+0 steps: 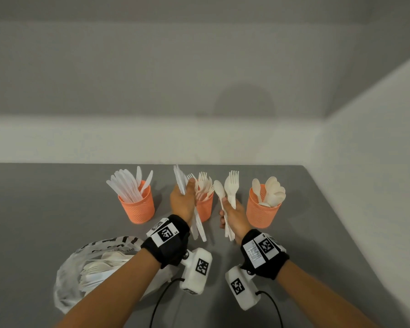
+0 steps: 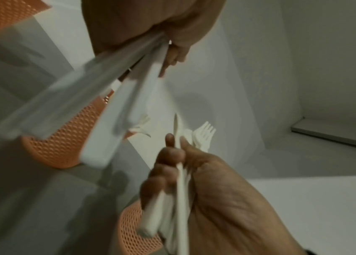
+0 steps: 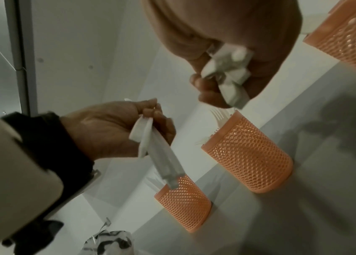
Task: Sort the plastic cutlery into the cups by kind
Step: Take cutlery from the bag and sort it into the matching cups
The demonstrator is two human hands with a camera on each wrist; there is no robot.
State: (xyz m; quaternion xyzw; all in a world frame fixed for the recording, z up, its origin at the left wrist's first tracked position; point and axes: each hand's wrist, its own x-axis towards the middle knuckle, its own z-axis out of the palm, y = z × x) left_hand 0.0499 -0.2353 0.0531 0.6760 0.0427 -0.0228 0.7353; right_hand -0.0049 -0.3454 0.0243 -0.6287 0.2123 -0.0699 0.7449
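Note:
Three orange mesh cups stand in a row: the knife cup [image 1: 137, 205] on the left, the fork cup [image 1: 206, 209] in the middle, the spoon cup [image 1: 262, 210] on the right. My left hand [image 1: 184, 194] grips a bundle of white knives [image 1: 180, 181] upright in front of the fork cup. My right hand [image 1: 230, 205] grips a spoon [image 1: 219, 189] and forks [image 1: 232, 185] between the fork and spoon cups. In the left wrist view the knife handles [image 2: 74, 107] fan out blurred. In the right wrist view the right hand [image 3: 227, 51] closes round several handle ends [image 3: 227, 72].
A clear plastic bag [image 1: 90, 268] with several more pieces of white cutlery lies on the grey table [image 1: 45, 209] under my left forearm. White walls close off the back and the right side. Bare table lies left of the knife cup.

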